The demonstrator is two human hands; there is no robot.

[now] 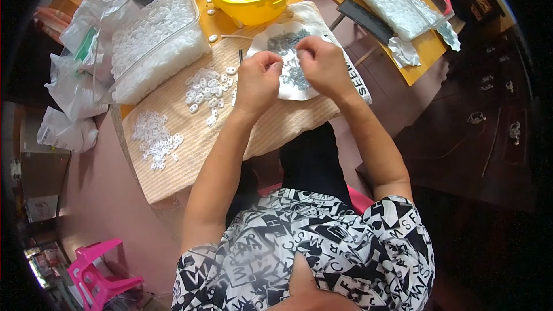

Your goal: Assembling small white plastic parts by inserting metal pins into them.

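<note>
My left hand (pixel 257 80) is closed in a pinch over a round white sheet (pixel 259 39) on the table. Facing it, a short gap away, my right hand (pixel 327 69) is pinched too. Whatever the fingertips hold is too small or hidden to name. Many tiny grey metal-looking pieces (pixel 281 44) lie on the sheet beneath both hands. Left of my left hand is a loose group of white oval plastic pieces with holes (pixel 201 87). A pile of smaller white plastic pieces (pixel 151 129) lies nearer the table's left corner.
A clear bin (pixel 199 46) full of white pieces stands at the left, beside plastic bags (pixel 72 89). A yellow basin (pixel 253 12) holds more ovals at the back. Striped cloth (pixel 173 181) covers the table. Another table (pixel 410 74) with a clear bin stands far right; a pink stool (pixel 95 273) is lower left.
</note>
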